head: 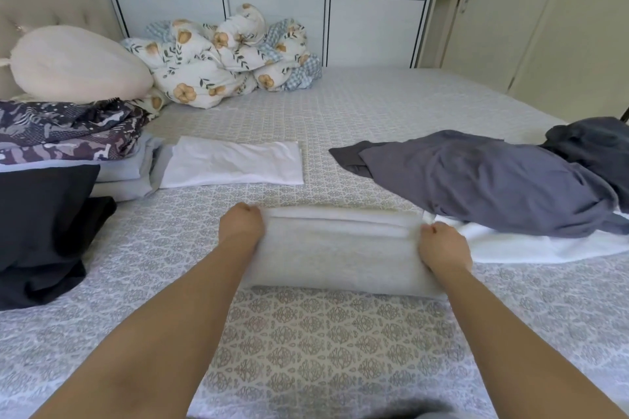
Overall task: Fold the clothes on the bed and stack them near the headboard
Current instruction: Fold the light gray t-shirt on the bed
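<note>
Several garments look already folded: at the left edge of the frame a stack [64,150] of patterned and pale blue pieces sits by the pillow [78,65], close to the headboard [41,3] in the upper left, with a dark garment [41,231] lying in front of it at the lower left, folded or not I cannot tell. Just right of the stack, left of centre, a white piece [231,161] lies flat and folded on the bed [340,350], not yet placed on the stack. At centre, the left hand [240,226] and right hand [442,248] each pinch an end of a pale grey garment [340,255], fingers curled round its edges; it is blurred, so I judge it to be mid-fold, a narrow strip with the far edge being brought over. At the right of the frame, a crumpled grey garment [493,184] lies over a white one [531,248], and a darker bundle [592,139] sits at the far right edge; none of these is folded. So, by my judgement, the task is roughly half done: the piece in hand needs finishing, three or so remain, and the loose folded items still have to join the stack. The floral duvet [231,58] bunched at upper centre appears to be bedding, not laundry.
</note>
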